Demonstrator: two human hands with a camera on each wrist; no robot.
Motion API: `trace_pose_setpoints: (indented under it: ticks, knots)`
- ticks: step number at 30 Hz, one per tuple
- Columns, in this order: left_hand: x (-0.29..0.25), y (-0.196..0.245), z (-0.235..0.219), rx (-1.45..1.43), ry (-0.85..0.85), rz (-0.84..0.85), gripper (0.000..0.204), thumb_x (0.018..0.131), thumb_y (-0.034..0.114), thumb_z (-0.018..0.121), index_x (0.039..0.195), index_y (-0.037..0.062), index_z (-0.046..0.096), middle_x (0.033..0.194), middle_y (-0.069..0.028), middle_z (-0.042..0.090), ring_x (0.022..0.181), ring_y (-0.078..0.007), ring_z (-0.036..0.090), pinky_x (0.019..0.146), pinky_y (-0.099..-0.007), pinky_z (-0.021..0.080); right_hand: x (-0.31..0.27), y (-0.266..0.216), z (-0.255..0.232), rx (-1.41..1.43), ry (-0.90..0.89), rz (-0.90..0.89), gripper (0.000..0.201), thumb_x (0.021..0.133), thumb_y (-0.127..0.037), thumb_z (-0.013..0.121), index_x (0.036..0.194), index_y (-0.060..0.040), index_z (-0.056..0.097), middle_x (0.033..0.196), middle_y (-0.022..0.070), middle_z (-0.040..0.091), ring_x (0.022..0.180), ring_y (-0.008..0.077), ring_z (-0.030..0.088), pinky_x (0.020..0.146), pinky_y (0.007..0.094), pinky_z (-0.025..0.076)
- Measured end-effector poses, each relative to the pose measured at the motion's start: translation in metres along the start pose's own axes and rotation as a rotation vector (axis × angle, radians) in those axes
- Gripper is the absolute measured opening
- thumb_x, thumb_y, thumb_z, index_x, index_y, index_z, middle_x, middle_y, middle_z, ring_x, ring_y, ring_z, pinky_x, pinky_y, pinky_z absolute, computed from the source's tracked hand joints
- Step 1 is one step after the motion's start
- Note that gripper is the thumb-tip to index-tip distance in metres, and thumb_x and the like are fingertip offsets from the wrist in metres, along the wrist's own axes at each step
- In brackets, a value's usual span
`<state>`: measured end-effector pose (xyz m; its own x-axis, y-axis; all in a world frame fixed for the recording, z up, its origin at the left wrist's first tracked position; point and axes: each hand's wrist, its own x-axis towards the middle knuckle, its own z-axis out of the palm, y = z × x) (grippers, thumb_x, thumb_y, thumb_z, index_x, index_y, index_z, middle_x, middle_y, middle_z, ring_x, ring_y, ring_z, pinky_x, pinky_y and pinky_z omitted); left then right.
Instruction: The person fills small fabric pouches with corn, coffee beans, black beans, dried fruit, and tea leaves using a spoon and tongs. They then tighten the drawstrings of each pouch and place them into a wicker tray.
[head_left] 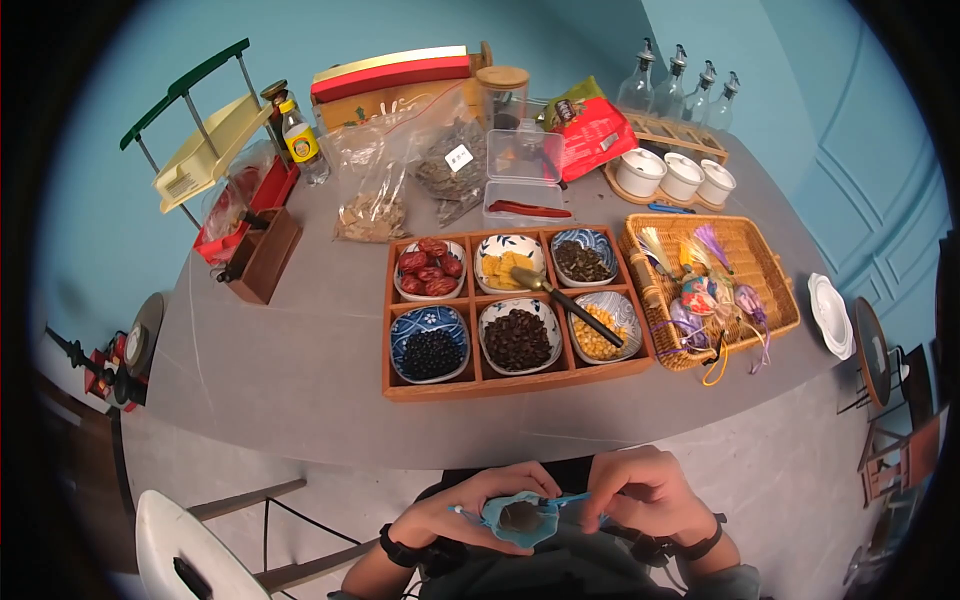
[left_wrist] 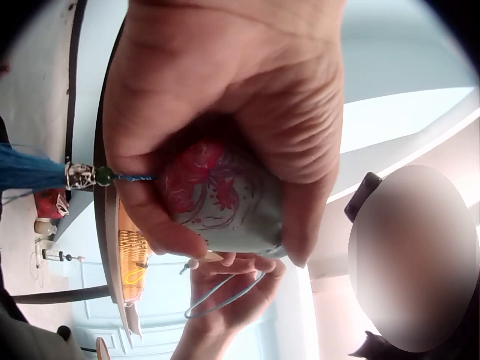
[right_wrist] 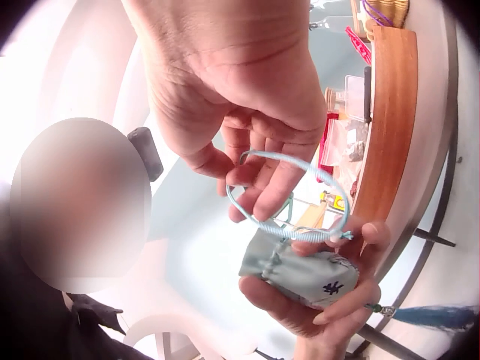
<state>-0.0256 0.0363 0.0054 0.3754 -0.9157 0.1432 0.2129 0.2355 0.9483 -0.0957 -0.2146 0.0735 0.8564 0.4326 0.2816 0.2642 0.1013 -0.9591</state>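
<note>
In front of the body, below the table edge, my left hand grips a small light-blue drawstring pouch. Its mouth faces up and gapes, dark inside. Red flowers are printed on one side, and a blue tassel with a bead hangs from the bottom. Beside it my right hand pinches the pouch's blue cord, which forms a loop across the fingers in the right wrist view. Both hands are close together, the right one just past the pouch's rim.
A wooden compartment tray holds bowls of dates, beans and dried bits, with a black-handled scoop across it. Right of it is a wicker basket of tasselled pouches. Plastic bags, white lidded jars and bottles stand behind.
</note>
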Motion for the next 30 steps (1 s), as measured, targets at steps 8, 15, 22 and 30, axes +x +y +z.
trace_pose_setpoints:
  ticks: [8, 15, 22, 30]
  knots:
    - [-0.003, -0.005, -0.007, 0.043, -0.235, -0.144, 0.055, 0.071, 0.018, 0.091, 0.118, 0.0026, 0.068, 0.111, -0.0088, 0.068, 0.101, -0.0218, 0.066, 0.092, -0.0337, 0.049, 0.005, 0.0, 0.005, 0.268, 0.144, 0.212, 0.02, 0.093, 0.01, 0.055, 0.101, 0.0021, 0.071, 0.098, 0.0057, 0.067, 0.077, 0.0096, 0.061, 0.063, 0.0244, 0.045]
    - [-0.008, -0.009, -0.005, -0.014, -0.292, -0.118, 0.056, 0.072, 0.017, 0.091, 0.12, 0.0034, 0.066, 0.112, -0.0099, 0.068, 0.103, -0.0229, 0.065, 0.093, -0.0349, 0.048, 0.022, 0.015, 0.01, -0.363, 0.101, 0.178, 0.017, 0.092, 0.002, 0.066, 0.107, -0.0018, 0.073, 0.104, 0.0097, 0.069, 0.092, 0.0213, 0.067, 0.077, 0.0314, 0.052]
    - [-0.009, -0.004, -0.004, -0.231, -0.092, -0.098, 0.055, 0.07, 0.001, 0.09, 0.116, 0.0044, 0.06, 0.112, -0.008, 0.063, 0.111, -0.0213, 0.061, 0.095, -0.0344, 0.048, 0.022, 0.007, 0.012, -0.441, 0.21, 0.126, 0.018, 0.091, -0.005, 0.072, 0.109, -0.0033, 0.074, 0.118, 0.0114, 0.067, 0.108, 0.0274, 0.067, 0.09, 0.0359, 0.054]
    - [0.0, 0.007, -0.023, 0.195, 0.214, 0.088, 0.052, 0.071, 0.012, 0.094, 0.111, 0.0085, 0.06, 0.109, -0.0034, 0.067, 0.104, -0.0146, 0.064, 0.091, -0.0302, 0.051, 0.048, 0.004, -0.028, -0.966, 0.356, 0.011, 0.011, 0.086, -0.002, 0.074, 0.096, -0.0006, 0.071, 0.1, 0.0145, 0.07, 0.086, 0.0352, 0.068, 0.076, 0.0398, 0.053]
